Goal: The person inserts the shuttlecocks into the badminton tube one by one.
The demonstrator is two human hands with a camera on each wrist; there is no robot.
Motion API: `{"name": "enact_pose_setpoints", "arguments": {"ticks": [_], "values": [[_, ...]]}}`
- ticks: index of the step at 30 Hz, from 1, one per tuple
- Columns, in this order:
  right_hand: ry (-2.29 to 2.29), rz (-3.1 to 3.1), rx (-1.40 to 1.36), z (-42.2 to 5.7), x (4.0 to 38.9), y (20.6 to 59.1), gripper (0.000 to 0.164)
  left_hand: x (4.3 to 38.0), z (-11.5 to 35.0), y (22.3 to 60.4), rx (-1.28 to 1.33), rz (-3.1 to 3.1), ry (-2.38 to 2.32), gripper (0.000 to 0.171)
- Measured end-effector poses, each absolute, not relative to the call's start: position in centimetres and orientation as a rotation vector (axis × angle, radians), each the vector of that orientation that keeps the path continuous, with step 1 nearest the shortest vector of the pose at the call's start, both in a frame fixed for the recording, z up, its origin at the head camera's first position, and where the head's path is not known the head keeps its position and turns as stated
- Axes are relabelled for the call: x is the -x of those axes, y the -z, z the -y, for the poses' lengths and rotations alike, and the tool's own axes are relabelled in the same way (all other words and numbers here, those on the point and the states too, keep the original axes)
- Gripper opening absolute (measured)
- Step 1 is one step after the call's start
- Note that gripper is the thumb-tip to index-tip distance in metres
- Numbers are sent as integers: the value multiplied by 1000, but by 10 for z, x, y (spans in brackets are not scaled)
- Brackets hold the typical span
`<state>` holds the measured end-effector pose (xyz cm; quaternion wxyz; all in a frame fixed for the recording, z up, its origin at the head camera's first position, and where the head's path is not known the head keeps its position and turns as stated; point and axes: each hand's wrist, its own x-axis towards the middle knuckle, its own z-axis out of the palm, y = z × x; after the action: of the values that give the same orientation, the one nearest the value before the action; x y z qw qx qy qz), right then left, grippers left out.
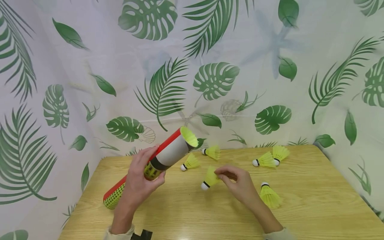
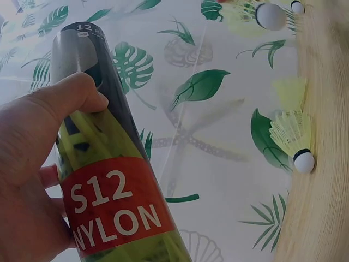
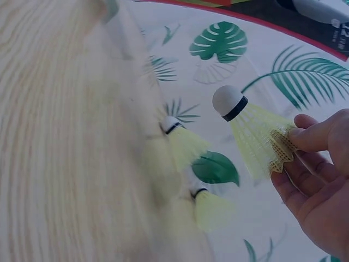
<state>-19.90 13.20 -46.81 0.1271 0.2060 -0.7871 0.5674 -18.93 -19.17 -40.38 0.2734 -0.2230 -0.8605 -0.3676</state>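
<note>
My left hand (image 1: 141, 180) grips a shuttlecock tube (image 1: 172, 151) around its middle, thumb on one side. The tube is tilted, its upper end toward the right with a yellow skirt showing at the mouth; "S12 NYLON" is printed on a red band in the left wrist view. My right hand (image 1: 240, 186) pinches a yellow shuttlecock (image 3: 253, 131) by the rim of its skirt, white cork end pointing away from the fingers. In the head view that shuttlecock hangs just right of and below the tube's mouth, apart from it.
Two shuttlecocks, one nearer (image 1: 190, 162) and one farther (image 1: 212, 152), lie behind the hands. A touching pair (image 1: 265, 160) lies at the back right, and another shuttlecock (image 1: 270, 196) by the right forearm. A leaf-patterned cloth (image 1: 228, 130) stands behind the wooden table (image 1: 192, 213).
</note>
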Motion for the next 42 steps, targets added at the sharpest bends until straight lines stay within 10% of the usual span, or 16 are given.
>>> {"name": "enact_pose_setpoints", "arguments": {"ticks": [42], "values": [[-1695,1584,-640,-186,165,376,28,185,156,411,679,2349,1011,83]]}}
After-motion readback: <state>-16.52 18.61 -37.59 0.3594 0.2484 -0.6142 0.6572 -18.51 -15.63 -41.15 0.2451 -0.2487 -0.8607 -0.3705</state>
